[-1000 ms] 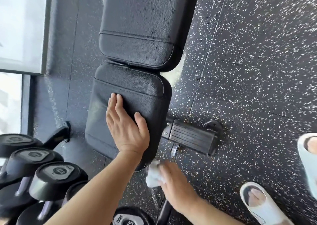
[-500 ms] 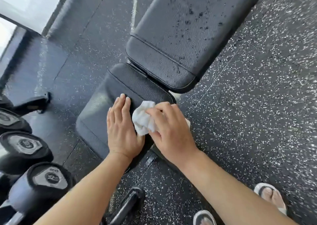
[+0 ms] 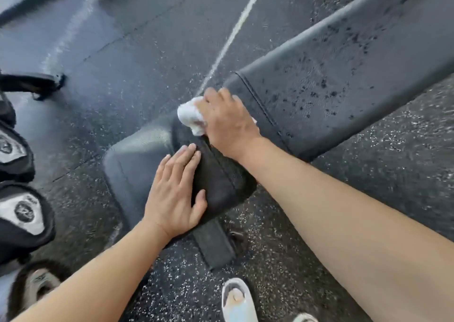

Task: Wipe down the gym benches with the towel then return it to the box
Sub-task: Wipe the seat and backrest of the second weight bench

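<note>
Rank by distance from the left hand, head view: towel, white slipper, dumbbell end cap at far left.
From the left hand:
1. Towel, just beyond the fingertips, under the right hand.
2. White slipper, below, near the bottom edge.
3. Dumbbell end cap, far left.

Bright daylight from upper left, floor (image 3: 103,58) glare, motion blur, wide-angle warp.

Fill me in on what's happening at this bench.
A person is wiping a black gym bench. The right hand grips a bunched white towel at the near end of the long back pad, which is speckled with dark droplets. The left hand rests flat on the seat pad. No box is in view.
</note>
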`<state>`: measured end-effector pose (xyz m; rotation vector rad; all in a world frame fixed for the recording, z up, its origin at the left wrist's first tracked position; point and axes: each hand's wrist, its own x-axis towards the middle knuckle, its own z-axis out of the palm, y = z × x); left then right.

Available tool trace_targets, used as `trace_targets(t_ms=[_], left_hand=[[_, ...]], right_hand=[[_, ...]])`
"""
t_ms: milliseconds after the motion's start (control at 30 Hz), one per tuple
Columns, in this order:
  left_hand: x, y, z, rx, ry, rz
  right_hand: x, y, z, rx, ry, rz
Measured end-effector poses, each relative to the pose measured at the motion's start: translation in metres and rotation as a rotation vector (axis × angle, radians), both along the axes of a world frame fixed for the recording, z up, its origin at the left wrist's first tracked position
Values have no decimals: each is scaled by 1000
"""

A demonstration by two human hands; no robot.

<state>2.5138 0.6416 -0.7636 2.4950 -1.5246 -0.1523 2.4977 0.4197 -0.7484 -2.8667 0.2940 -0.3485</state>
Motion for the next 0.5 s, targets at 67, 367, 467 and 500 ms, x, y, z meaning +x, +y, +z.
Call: trace_targets(t_ms=[67, 367, 467, 500], left_hand=[[2, 0, 0, -2, 22, -6], [3, 3, -2, 27, 58, 5], [3, 2, -1, 19, 53, 3], [3, 2, -2, 18, 51, 3]], right_hand=[[37, -33, 14, -41, 23, -98], [-24, -71, 2, 114, -68, -270], [-34, -66, -1, 59, -54, -314], [-36, -67, -1, 29, -49, -307]])
